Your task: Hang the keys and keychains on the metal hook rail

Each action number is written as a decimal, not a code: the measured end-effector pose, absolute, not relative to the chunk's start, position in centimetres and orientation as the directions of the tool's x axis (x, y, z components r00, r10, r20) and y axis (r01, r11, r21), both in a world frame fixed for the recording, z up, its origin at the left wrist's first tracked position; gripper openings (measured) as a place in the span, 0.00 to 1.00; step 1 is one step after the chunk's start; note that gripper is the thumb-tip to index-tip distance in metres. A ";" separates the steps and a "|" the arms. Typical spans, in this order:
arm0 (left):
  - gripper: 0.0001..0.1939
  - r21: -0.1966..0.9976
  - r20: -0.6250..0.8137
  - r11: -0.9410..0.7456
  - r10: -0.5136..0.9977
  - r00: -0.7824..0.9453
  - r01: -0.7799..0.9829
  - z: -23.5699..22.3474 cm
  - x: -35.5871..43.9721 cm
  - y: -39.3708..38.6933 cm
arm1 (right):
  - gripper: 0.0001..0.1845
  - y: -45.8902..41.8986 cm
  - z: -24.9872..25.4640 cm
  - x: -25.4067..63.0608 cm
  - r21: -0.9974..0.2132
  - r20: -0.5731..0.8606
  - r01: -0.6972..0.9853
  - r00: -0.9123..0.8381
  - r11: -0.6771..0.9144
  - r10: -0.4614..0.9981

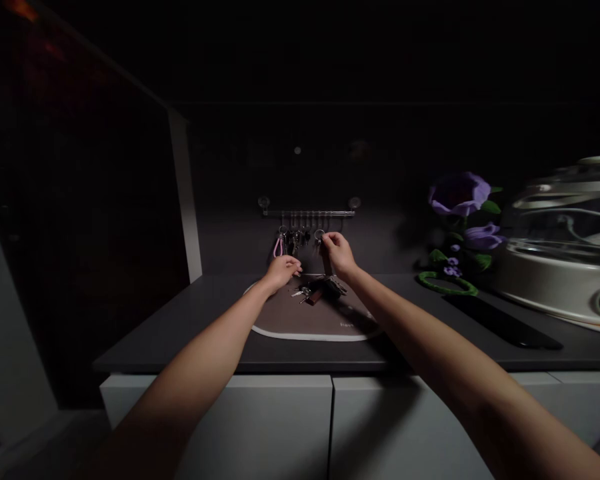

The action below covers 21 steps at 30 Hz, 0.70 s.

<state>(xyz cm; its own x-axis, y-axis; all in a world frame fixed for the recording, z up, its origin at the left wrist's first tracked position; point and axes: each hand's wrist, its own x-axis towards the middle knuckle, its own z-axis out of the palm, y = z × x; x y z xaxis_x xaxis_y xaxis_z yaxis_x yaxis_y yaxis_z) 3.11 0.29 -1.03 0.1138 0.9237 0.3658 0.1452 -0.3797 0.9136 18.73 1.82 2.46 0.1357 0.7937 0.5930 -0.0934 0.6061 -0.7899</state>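
Note:
A metal hook rail (307, 213) is fixed to the dark back wall. Several key sets hang from it, one with a pink loop (279, 247). My right hand (337, 252) is raised to the rail with its fingers pinched on a key ring (319, 235) at a hook. My left hand (281, 271) hovers lower, just left of it, fingers curled, and I cannot make out anything in them. More keys and a brown fob (316, 292) lie below on a grey mat (305, 323) with a white edge.
The dark countertop (180, 320) sits on white cabinet doors (280, 420). Purple fabric flowers (460, 197) with green stems stand at the right, next to a large silver appliance (565, 247). A flat black strip (500, 323) lies on the counter. A white post (185, 200) rises at left.

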 end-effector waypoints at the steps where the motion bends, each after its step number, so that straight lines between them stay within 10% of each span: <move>1: 0.02 0.907 0.370 -0.385 0.922 0.115 0.169 -1.1 3.1 0.3 | 0.13 2.1 2.8 18.7 -0.796 0.581 -0.099 0.152 0.597 0.799; 21: 0.08 0.575 0.510 -0.503 0.837 0.198 0.646 -2.0 2.1 1.7 | 0.04 8.6 4.8 16.8 -0.858 0.398 -0.199 0.326 0.474 0.858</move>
